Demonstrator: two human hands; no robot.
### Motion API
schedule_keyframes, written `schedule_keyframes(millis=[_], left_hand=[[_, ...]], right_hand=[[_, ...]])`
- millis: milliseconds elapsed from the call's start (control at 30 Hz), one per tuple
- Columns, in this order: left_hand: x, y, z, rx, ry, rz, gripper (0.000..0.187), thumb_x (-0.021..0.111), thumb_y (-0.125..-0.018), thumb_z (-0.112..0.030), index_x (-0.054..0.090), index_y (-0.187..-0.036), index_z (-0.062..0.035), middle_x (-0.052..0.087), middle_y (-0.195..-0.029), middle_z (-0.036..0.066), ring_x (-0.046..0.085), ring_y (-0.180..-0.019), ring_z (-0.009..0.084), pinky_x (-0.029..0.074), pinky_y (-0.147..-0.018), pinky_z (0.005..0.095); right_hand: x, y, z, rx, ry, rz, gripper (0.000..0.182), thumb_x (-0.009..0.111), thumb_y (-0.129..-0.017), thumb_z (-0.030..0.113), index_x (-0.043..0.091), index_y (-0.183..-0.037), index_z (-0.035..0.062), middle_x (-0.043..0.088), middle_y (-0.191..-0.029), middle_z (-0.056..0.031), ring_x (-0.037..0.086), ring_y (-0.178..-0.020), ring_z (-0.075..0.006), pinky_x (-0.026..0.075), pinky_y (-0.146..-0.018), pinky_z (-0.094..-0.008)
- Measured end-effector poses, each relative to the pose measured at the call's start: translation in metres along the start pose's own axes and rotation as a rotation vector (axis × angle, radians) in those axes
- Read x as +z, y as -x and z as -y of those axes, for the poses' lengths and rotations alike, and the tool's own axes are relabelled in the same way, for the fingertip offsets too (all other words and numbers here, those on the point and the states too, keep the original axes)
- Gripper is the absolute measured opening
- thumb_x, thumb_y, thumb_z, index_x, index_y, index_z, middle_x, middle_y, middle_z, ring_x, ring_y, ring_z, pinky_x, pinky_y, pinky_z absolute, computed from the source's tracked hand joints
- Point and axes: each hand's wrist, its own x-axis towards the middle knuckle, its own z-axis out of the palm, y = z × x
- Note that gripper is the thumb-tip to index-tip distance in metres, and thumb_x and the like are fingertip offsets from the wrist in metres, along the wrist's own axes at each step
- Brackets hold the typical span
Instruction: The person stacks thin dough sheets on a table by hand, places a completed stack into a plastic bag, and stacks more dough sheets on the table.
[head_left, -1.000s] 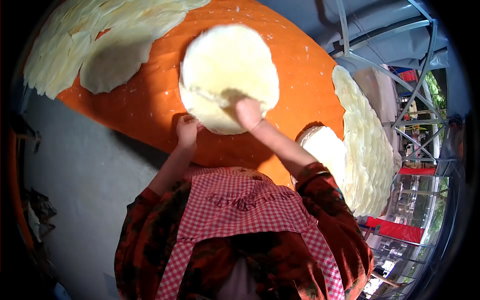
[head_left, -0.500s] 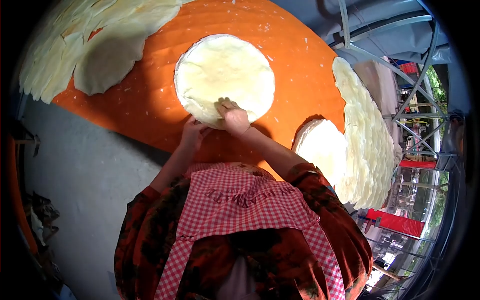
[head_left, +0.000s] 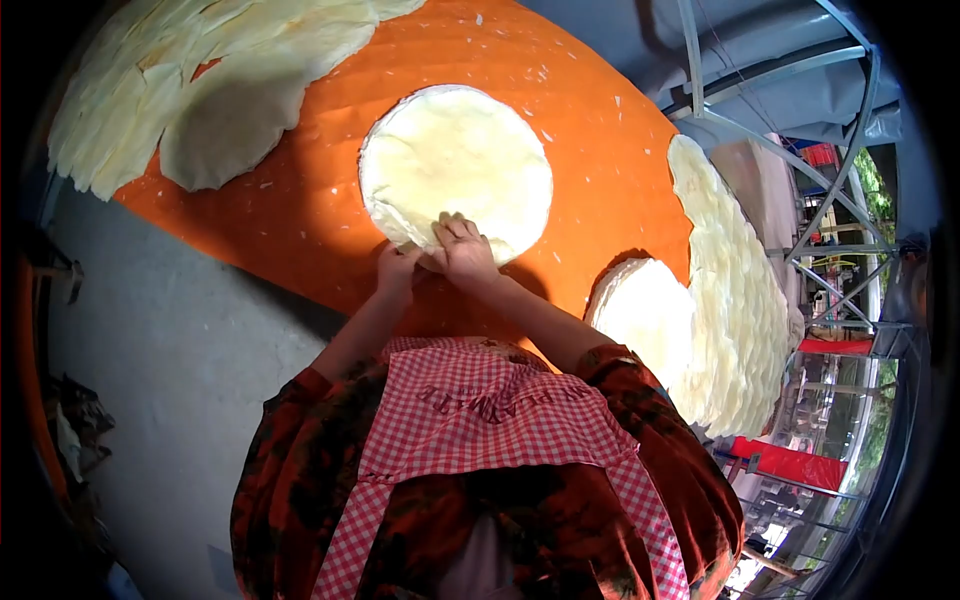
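Observation:
A stack of thin, round, pale dough sheets (head_left: 455, 150) lies on the orange surface in front of me. At its near edge, my left hand (head_left: 398, 270) is closed, with thumb and fingers pinching the rim of the top sheet. Just to the right of it, my right hand (head_left: 466, 256) rests on the same sheet, its fingers a little bent and apart, pressing near the edge. The sheet's near-left rim looks wrinkled and slightly raised by the hands. How many layers the left fingers hold is hidden.
Overlapping sheets (head_left: 120, 90) cover the orange tabletop (head_left: 590, 150) at the far left, with one round sheet (head_left: 235, 130) in shadow. On the right stand a second, brightly lit stack (head_left: 645, 320) and more overlapping sheets (head_left: 740, 310). Metal frame bars (head_left: 790, 45) rise beyond.
My left hand has come up and closer to the right hand, its fingers now pinching the sheet's near edge. The whole view has shifted slightly.

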Motion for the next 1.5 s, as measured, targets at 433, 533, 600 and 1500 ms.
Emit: schedule_keyframes(millis=[433, 533, 600, 1500], left_hand=[[0.004, -0.011, 0.008, -0.042, -0.127, -0.211, 0.027, 0.057, -0.087, -0.003, 0.052, -0.114, -0.0008, 0.061, -0.101, 0.010, 0.062, -0.090, 0.0236, 0.055, -0.076, 0.0376], [0.006, -0.009, 0.006, -0.046, -0.088, -0.217, 0.024, 0.059, -0.088, -0.005, 0.053, -0.111, -0.0023, 0.061, -0.100, 0.010, 0.062, -0.089, 0.0233, 0.056, -0.074, 0.0380], [0.010, -0.009, 0.004, -0.064, -0.047, -0.176, 0.023, 0.059, -0.088, -0.006, 0.054, -0.111, -0.0033, 0.062, -0.101, 0.011, 0.063, -0.089, 0.0239, 0.056, -0.073, 0.0380], [-0.019, -0.005, 0.009, -0.105, 0.129, 0.072, 0.027, 0.047, -0.089, -0.011, 0.052, -0.115, -0.0036, 0.061, -0.103, 0.010, 0.061, -0.088, 0.0237, 0.052, -0.079, 0.0341]], right_hand=[[-0.140, -0.119, -0.039, 0.284, -0.014, 0.042, 0.023, 0.062, -0.081, 0.020, 0.069, -0.092, 0.0007, 0.066, -0.072, -0.0180, 0.065, -0.063, -0.0298, 0.053, -0.062, -0.0374], [-0.246, -0.165, -0.049, 0.155, -0.018, -0.041, 0.020, 0.060, -0.080, 0.022, 0.071, -0.092, 0.0093, 0.067, -0.082, -0.0176, 0.067, -0.075, -0.0309, 0.053, -0.067, -0.0388], [-0.261, -0.152, -0.021, -0.006, 0.194, -0.137, 0.014, 0.061, -0.078, 0.015, 0.070, -0.086, 0.0076, 0.067, -0.079, -0.0160, 0.065, -0.069, -0.0331, 0.052, -0.063, -0.0400], [-0.015, 0.016, 0.022, -0.046, 0.168, -0.019, 0.051, 0.066, -0.074, 0.028, 0.056, -0.120, 0.0078, 0.054, -0.127, -0.0128, 0.051, -0.117, -0.0309, 0.047, -0.089, -0.0417]])
